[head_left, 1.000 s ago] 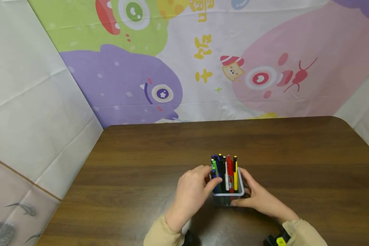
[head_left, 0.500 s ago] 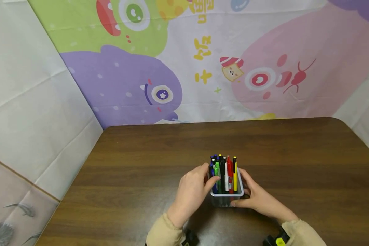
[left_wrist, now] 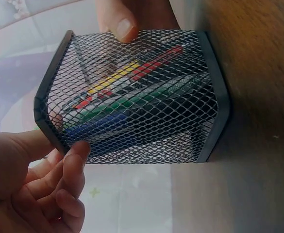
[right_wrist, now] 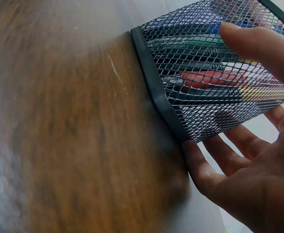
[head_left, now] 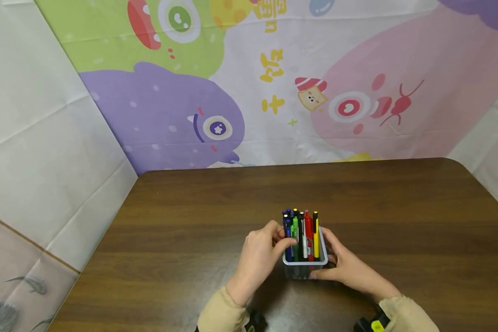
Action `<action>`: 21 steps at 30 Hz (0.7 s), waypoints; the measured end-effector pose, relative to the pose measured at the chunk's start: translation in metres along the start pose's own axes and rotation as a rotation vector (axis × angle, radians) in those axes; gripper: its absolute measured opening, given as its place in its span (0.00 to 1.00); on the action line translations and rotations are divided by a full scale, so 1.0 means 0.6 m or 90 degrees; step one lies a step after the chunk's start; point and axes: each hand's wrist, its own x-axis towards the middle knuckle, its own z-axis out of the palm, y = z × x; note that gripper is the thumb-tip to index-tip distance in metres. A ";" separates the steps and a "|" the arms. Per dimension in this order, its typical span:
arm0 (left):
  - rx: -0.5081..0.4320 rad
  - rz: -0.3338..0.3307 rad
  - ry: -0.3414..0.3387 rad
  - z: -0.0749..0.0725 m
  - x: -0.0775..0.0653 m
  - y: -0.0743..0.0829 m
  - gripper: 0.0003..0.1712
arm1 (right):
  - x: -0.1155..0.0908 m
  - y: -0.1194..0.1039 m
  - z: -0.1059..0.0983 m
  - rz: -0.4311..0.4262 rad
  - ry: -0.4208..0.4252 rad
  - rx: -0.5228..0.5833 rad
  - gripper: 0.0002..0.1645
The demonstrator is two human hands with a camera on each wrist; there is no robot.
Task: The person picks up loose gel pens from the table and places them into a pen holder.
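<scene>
A dark mesh pen holder (head_left: 300, 271) with a pale-looking rim stands on the brown table, packed with upright pens. Among them are a red marker (head_left: 309, 235), a yellow and black pen (head_left: 316, 235), a green pen (head_left: 295, 233) and several blue and black ones. My left hand (head_left: 259, 253) is at the holder's left rim, thumb reaching over the rim by the pens, the other fingers curled outside against the mesh. My right hand (head_left: 344, 265) holds the holder's right side, thumb on the front mesh (right_wrist: 200, 63), fingers along the side and down by the base.
The wooden table (head_left: 182, 207) stretches out on both sides of the holder and behind it. A cartoon-printed cloth (head_left: 274, 92) hangs along its far edge. White sheeting (head_left: 58, 92) hangs at the left.
The green and blue pens at the left of the holder have shifted and stand more spread out near my left thumb. My right hand keeps its hold, and the holder stays nearly in place.
</scene>
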 end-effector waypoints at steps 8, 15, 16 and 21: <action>-0.024 -0.016 -0.020 -0.003 -0.001 -0.002 0.16 | 0.000 0.003 0.003 -0.005 -0.002 0.017 0.56; -0.005 -0.013 0.004 -0.016 0.000 -0.003 0.18 | -0.004 0.003 0.002 -0.013 0.002 -0.005 0.57; 0.006 -0.010 0.017 -0.020 0.001 -0.004 0.17 | -0.006 0.003 0.001 -0.013 -0.004 -0.024 0.58; 0.094 0.018 0.109 -0.039 0.008 -0.014 0.17 | -0.023 -0.018 -0.011 0.008 -0.054 -0.189 0.64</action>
